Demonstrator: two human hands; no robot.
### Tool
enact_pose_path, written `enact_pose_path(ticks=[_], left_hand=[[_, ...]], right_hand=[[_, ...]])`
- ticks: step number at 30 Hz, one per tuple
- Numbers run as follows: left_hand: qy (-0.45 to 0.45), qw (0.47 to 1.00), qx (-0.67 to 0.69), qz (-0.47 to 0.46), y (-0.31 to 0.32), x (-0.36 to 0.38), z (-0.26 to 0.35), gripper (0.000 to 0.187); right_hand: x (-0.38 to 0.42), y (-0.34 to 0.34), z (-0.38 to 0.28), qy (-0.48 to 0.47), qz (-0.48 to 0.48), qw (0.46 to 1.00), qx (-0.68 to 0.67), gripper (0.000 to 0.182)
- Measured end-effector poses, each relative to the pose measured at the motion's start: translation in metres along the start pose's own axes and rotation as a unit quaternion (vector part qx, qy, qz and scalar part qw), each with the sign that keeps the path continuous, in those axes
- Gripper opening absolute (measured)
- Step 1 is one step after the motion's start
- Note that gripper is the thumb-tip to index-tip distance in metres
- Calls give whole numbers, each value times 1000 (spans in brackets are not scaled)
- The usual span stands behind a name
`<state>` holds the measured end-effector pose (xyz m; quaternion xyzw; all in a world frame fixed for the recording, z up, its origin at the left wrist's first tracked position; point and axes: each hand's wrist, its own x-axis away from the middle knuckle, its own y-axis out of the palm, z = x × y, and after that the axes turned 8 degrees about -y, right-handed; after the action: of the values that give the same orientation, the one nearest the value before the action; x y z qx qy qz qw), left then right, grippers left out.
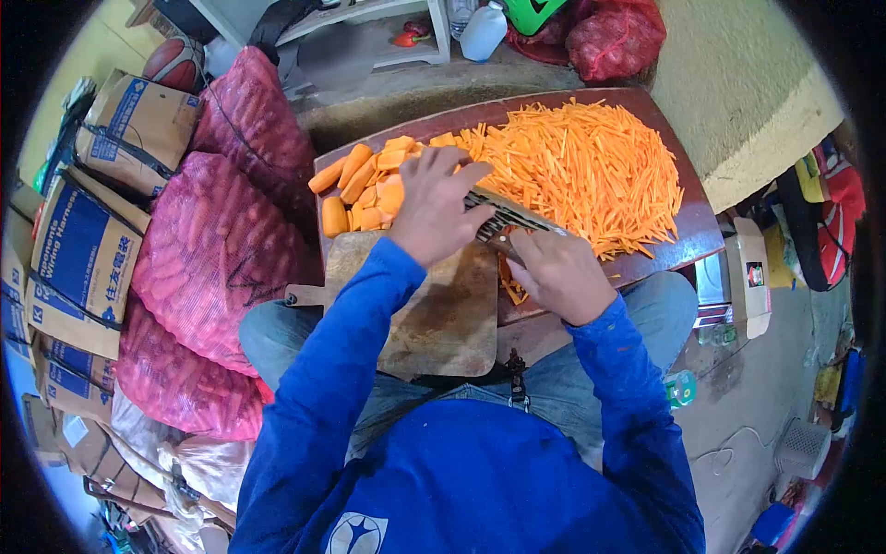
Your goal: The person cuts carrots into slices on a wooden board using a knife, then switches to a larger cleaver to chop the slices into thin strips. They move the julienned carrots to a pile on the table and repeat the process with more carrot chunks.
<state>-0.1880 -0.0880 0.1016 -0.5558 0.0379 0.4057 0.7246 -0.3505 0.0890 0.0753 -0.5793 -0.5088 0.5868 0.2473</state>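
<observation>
A wide kitchen knife (509, 214) with a dark-and-light patterned blade and a riveted wooden handle lies level between my hands. My right hand (558, 272) is closed around its handle side. The thumb and fingers of my left hand (438, 208) close around the blade's left end; part of the blade is hidden there. Just beyond is a big heap of carrot strips (581, 171). Peeled carrot pieces (365, 185) lie left of the heap, partly behind my left hand. A worn wooden cutting board (443, 323) rests under my left forearm, near my lap.
The low brown table (688, 222) carries the carrots. Pink mesh sacks (217, 240) and strapped cardboard boxes (88, 268) are stacked on the left. A concrete ledge (748, 83) rises at right. A plastic bottle (680, 389) lies beside my right knee; a red sack (616, 42) sits behind.
</observation>
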Motion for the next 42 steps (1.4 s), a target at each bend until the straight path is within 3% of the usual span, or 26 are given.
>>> enact_pose_path(ticks=[1,3,7,10,14,16,18,20,22,23,25,26,28,29,31,35,38,40,42], left_hand=[[-5,997,-50,-50,8,-8,-5,46],[3,996,-71,-52,25,-24,-29,51],[-19,989,-145,3,32,-42,-74,51],[-50,998,-18,22,37,-41,-95,40],[-59,995,-76,38,34,-23,-118,33],[-161,986,40,-24,39,-22,-145,29],[-162,986,17,-35,37,-28,-151,30],[-163,985,-5,-49,37,-38,-150,32],[-66,989,-113,-70,44,-53,-147,39],[-65,989,-113,-70,49,-61,-146,39],[-71,970,-161,-168,56,-81,-142,49],[-71,970,-161,-167,66,-92,-152,49],[-103,956,3,-274,93,-105,-178,56],[-103,956,3,-274,95,-110,-183,56],[-188,886,119,-406,80,-122,-167,57],[-171,879,183,-405,83,-116,-167,44],[-136,922,123,-341,81,-108,-160,44],[-138,954,93,-250,86,-106,-159,39],[-181,943,105,-261,85,-106,-158,37]], right_hand=[[-1,-2,-2,0,4,1000,-2,36],[-5,-5,-4,-43,66,996,43,24],[0,-6,-3,-27,61,997,47,23],[2,-7,-3,0,33,998,49,24],[5,-6,-3,7,15,1000,-3,22],[5,-12,-5,-3,14,999,-31,22],[5,-17,-12,13,-63,995,-81,22],[6,-10,-16,1,-67,992,-103,24],[5,-5,-21,-27,-69,989,-128,26],[5,-3,-23,-27,-68,989,-128,26],[5,2,-25,-42,-102,985,-132,26],[6,5,-25,-43,-102,985,-131,26],[8,9,-23,-42,-106,983,-140,26],[8,9,-22,-42,-107,984,-140,26],[8,10,-20,-35,-102,982,-158,25],[7,8,-21,-30,-105,981,-161,26],[7,9,-21,-31,-118,979,-161,26],[7,11,-20,-38,-79,979,-183,24],[8,11,-18,-36,-82,979,-183,25]])
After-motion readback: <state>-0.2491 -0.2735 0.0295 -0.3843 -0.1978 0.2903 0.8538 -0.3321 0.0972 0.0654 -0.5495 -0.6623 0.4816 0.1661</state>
